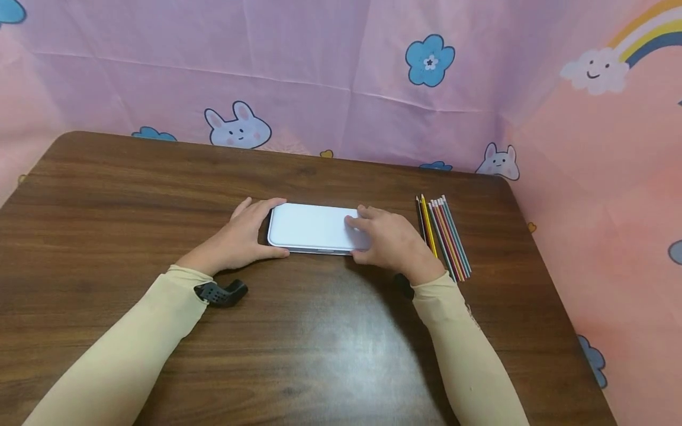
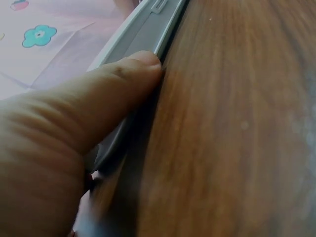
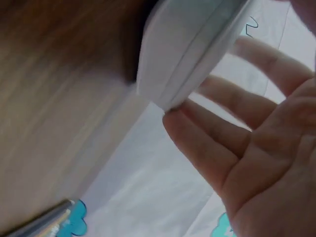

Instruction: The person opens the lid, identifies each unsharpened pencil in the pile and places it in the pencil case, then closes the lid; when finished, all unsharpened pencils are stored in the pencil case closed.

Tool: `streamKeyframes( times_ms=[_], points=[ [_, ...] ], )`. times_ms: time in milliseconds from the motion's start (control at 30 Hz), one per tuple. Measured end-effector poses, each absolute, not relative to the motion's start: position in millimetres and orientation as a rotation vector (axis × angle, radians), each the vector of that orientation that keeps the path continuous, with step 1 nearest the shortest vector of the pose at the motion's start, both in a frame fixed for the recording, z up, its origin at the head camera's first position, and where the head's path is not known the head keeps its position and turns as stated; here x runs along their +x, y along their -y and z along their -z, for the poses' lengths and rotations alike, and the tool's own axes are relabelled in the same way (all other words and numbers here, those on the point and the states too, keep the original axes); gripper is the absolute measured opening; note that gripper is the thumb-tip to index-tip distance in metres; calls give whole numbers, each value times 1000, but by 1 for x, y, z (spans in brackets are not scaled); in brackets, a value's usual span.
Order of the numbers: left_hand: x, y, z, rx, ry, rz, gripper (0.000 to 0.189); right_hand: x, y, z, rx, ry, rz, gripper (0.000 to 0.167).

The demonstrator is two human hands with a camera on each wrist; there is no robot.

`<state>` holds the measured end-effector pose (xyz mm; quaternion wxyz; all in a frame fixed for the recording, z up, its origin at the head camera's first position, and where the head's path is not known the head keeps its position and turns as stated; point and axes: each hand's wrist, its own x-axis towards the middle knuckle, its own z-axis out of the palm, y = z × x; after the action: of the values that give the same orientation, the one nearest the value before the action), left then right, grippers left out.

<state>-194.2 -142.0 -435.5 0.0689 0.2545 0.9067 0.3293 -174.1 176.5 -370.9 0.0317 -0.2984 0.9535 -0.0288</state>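
A closed flat white pencil case [image 1: 314, 228] lies on the wooden table, long side toward me, with a small catch on its front side. My left hand [image 1: 242, 235] spans the case's left end, forefinger at the far corner and thumb along the front side. In the left wrist view that thumb [image 2: 118, 81] presses the case's grey side [image 2: 153, 32] just above the tabletop. My right hand [image 1: 391, 239] grips the right end, thumb at the front and fingers over the lid and far edge. The right wrist view shows its fingers [image 3: 212, 128] touching the case's rim [image 3: 173, 54].
Several pencils [image 1: 450, 236], black, yellow and other colours, lie side by side right of the case, partly behind my right wrist. A black strap [image 1: 221, 293] sits at my left wrist. Patterned cloth [image 1: 319, 77] hangs behind the brown table [image 1: 319, 355] and along its right.
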Motion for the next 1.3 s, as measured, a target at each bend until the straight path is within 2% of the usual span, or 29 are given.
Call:
streamKeyframes(
  times_ms=[400, 567, 767, 967, 1167, 1300],
  points=[
    [-194, 145, 425, 821, -2710, -1029, 104, -202, -182, 340, -1010, -2734, 214, 58],
    [-194, 145, 428, 791, -2717, -1052, 106, -205, -184, 340, -1004, -2683, 213, 64],
    [-195, 142, 434, 779, -2723, -1078, 108, -209, -196, 349, -975, -2690, 358, 62],
    [-193, 144, 437, 779, -2731, -1076, 111, -215, -209, 359, -941, -2655, 728, 49],
    [-191, 143, 435, 734, -2709, -1050, 121, -217, -221, 363, -697, -2661, 1107, 27],
    [-192, 142, 434, 716, -2698, -1062, 128, -219, -224, 362, -557, -2706, 1243, 24]
  ],
)
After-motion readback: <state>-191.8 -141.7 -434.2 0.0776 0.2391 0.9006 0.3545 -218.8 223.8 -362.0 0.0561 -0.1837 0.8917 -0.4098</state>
